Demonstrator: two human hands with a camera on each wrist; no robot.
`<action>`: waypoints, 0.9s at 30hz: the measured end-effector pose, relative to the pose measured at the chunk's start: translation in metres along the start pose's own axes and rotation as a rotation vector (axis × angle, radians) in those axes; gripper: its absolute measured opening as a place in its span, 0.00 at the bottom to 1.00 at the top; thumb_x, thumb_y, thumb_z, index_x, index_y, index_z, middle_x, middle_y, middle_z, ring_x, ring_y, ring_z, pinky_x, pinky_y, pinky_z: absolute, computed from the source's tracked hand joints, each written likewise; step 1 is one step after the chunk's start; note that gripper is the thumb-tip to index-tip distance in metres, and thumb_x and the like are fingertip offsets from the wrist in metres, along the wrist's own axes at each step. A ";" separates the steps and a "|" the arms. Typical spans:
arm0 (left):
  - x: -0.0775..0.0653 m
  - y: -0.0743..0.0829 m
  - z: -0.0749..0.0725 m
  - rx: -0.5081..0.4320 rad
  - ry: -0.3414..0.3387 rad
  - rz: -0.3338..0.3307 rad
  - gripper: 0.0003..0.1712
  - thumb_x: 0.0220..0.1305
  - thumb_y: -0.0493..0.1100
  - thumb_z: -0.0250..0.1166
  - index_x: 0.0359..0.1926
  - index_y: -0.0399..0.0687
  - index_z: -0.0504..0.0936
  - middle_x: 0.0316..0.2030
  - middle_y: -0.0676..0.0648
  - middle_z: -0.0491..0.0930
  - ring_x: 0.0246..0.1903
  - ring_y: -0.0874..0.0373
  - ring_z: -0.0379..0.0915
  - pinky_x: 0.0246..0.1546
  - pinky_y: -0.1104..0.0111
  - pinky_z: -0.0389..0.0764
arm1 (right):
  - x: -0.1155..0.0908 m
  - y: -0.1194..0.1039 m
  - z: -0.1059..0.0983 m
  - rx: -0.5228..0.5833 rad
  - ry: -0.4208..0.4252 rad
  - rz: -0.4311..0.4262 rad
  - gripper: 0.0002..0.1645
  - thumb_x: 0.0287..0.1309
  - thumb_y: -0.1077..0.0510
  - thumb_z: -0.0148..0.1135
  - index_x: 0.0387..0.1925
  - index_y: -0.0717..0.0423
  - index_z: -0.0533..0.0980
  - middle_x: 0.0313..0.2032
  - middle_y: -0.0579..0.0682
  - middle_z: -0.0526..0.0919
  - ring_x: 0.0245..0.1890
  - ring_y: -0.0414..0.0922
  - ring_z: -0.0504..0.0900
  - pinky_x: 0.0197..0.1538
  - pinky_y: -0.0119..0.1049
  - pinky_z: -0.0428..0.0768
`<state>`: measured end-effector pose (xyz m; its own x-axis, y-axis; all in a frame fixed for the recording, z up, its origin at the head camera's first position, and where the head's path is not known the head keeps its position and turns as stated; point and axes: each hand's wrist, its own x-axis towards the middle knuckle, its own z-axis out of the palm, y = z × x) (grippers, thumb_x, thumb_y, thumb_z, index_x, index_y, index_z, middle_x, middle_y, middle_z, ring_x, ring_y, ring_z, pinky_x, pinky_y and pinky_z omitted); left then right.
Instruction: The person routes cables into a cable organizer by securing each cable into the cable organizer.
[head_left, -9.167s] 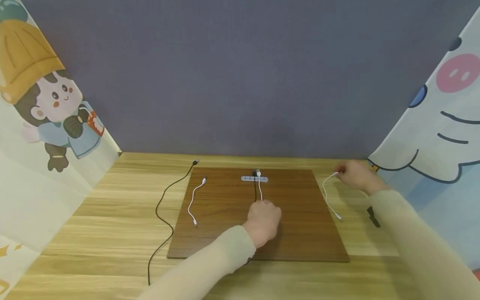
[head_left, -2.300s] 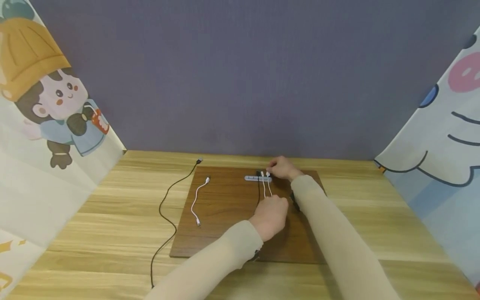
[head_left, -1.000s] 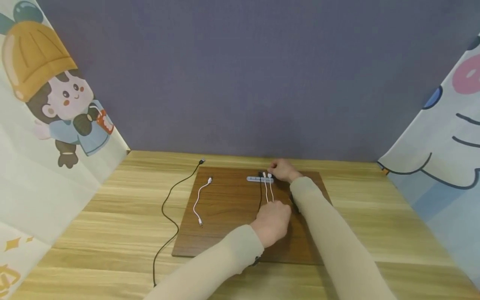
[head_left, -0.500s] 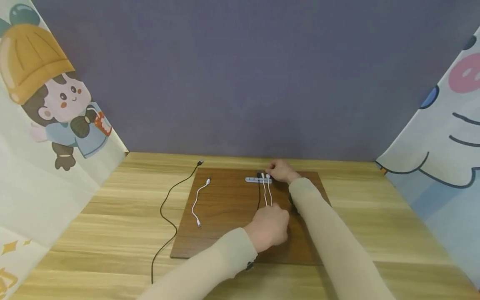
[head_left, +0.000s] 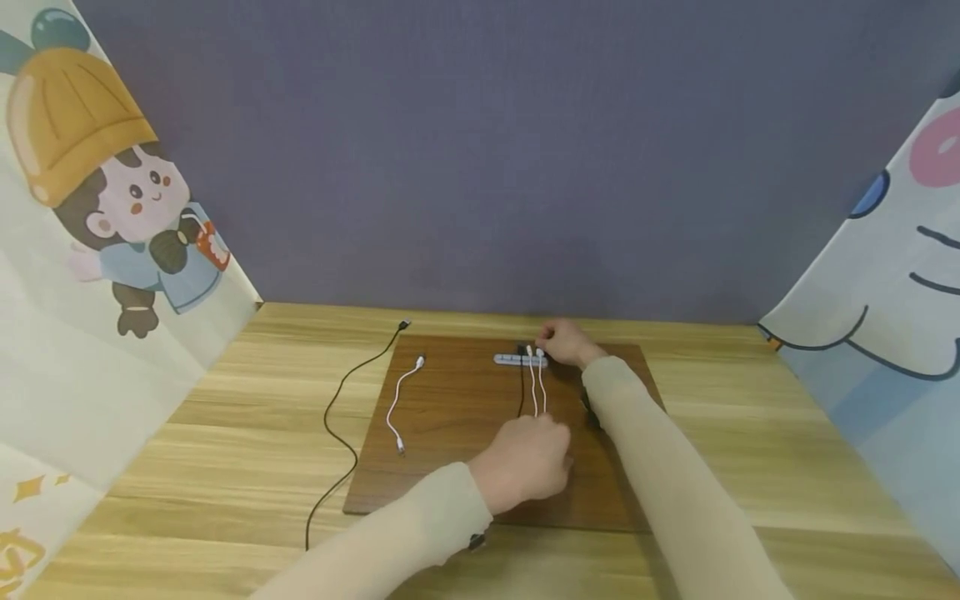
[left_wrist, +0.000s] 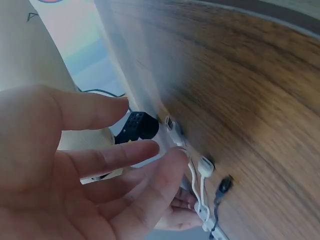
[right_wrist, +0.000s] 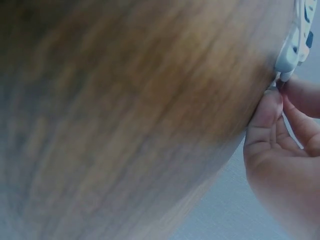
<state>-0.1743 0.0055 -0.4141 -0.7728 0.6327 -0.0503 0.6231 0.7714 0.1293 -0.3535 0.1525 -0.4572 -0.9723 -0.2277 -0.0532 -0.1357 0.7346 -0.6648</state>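
"So, what is shown in the head view?"
"A white cable is pinched by the right hand at the cable holder"
"And the left wrist?"
"The left hand, fingers loosely parted, is seen near a white plug; contact cannot be told"
"Right wrist?"
"The pinch is seen beside the holder"

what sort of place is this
Probably a small partitioned workstation or booth, judging by the plain grey-blue panel behind the wood-look table and the cartoon-printed side walls on both sides.
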 end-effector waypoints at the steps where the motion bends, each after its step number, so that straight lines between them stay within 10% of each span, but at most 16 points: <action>1: -0.001 -0.001 -0.001 0.006 0.010 0.002 0.15 0.66 0.45 0.67 0.22 0.50 0.78 0.23 0.50 0.77 0.19 0.61 0.70 0.14 0.69 0.73 | 0.000 0.000 0.000 0.002 -0.001 -0.002 0.08 0.72 0.59 0.57 0.40 0.62 0.77 0.40 0.56 0.80 0.40 0.50 0.75 0.42 0.42 0.74; 27: -0.027 -0.095 -0.006 0.046 0.192 -0.221 0.07 0.67 0.40 0.63 0.31 0.44 0.81 0.27 0.49 0.77 0.23 0.56 0.72 0.19 0.63 0.77 | -0.007 -0.024 0.000 -0.264 -0.062 -0.043 0.12 0.70 0.61 0.57 0.48 0.67 0.78 0.47 0.62 0.82 0.44 0.55 0.81 0.48 0.50 0.81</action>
<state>-0.2129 -0.0851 -0.4193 -0.8962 0.4280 0.1168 0.4388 0.8940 0.0912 -0.3431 0.1366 -0.4413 -0.9521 -0.2953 -0.0798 -0.2298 0.8628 -0.4503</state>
